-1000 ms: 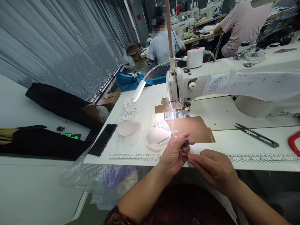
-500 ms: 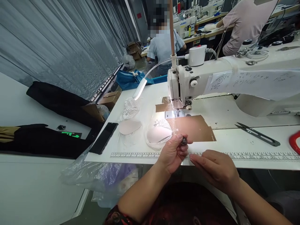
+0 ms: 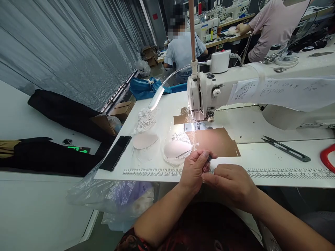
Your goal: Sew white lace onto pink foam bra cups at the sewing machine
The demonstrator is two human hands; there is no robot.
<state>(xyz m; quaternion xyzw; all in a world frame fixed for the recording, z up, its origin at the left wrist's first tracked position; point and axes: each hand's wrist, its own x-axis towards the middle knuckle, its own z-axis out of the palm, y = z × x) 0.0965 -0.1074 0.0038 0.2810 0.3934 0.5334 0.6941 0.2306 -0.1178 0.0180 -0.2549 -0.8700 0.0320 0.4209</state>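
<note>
My left hand [image 3: 194,170] pinches a small dark metal bobbin case [image 3: 209,159] between thumb and fingers, above the table's front edge. A fine thread [image 3: 205,167] runs down from it toward my right hand [image 3: 232,183], whose thumb and fingers are closed on the thread's end. The two hands are close together, nearly touching. Just beyond them lies a pale pink cup [image 3: 176,149] on white lace. To its left is a second pink cup [image 3: 145,141], with a white lace piece [image 3: 146,120] behind it.
The sewing machine [image 3: 202,94] stands behind my hands, its lamp [image 3: 156,98] lit. A ruler strip [image 3: 272,173] runs along the front edge. Thread snips [image 3: 286,149] and a red handle [image 3: 327,158] lie right, a phone [image 3: 115,153] left. Two people sit at machines beyond.
My right hand has moved left and up against my left hand, its fingers closing near the bobbin case. My left hand has turned the case slightly, and a thread now shows.
</note>
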